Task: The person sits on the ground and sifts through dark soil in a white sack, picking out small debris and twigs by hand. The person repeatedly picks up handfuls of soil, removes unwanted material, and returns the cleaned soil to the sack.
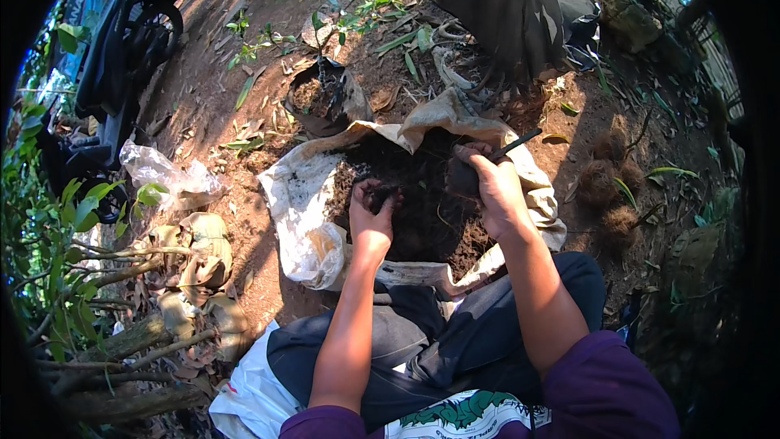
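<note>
Before me a white woven sack (298,183) lies spread with its edges rolled, holding dark soil (420,219). My left hand (372,219) is over the soil at the left, its fingers curled around a dark clump of soil (382,195). On the right, my right hand (492,180) grips a dark rounded lump (463,178) above the soil. A short dark stick (518,141) sticks out past that hand's thumb, up and to the right. Whether the stick joins the lump is hidden by the fingers.
Several fibrous brown balls (600,183) lie on the ground to the right. A potted plant in a dark bag (353,100) stands beyond the sack, near a hanging dark cloth (499,6). Clear plastic (177,180), cut branches (134,341) and a parked motorbike (116,67) are left.
</note>
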A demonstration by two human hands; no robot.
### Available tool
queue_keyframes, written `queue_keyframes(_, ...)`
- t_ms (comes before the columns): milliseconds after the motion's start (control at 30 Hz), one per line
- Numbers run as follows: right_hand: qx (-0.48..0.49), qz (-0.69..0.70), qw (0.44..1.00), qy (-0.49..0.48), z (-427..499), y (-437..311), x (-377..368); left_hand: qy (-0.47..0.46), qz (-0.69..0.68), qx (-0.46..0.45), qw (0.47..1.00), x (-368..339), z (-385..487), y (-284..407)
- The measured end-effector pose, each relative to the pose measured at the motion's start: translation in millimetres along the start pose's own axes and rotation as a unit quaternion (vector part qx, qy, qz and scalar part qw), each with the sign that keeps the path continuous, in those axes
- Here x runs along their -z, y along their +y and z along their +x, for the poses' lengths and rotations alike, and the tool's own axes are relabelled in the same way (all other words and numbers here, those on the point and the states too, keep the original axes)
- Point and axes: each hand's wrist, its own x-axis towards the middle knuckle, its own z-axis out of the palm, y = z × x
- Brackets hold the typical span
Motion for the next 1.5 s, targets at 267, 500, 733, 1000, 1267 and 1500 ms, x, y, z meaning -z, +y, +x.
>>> queue_keyframes(267, -0.007, -0.036, 0.999, -0.004, -3, 7, -3, -0.071, 0.125, 0.009, 0.989, -2, -6, 4)
queue_keyframes(500, -0.014, -0.053, 0.998, -0.007, -5, 10, -6, -0.073, 0.162, 0.079, 0.981, -1, -11, 11)
queue_keyframes(733, 0.004, -0.175, 0.985, -0.015, 2, 17, -5, -0.073, 0.033, -0.035, 0.996, -10, -9, 4)
queue_keyframes(1000, -0.026, -0.334, 0.934, -0.125, -12, 22, -13, -0.095, 0.049, 0.026, 0.994, -8, -14, 17)
queue_keyframes(1267, -0.049, -0.373, 0.916, -0.137, -11, 21, -14, -0.1, 0.172, -0.009, 0.98, 5, -10, 0)
queue_keyframes(1500, -0.031, -0.376, 0.915, -0.141, -11, 19, -15, -0.131, -0.049, 0.114, 0.984, 5, -5, -7)
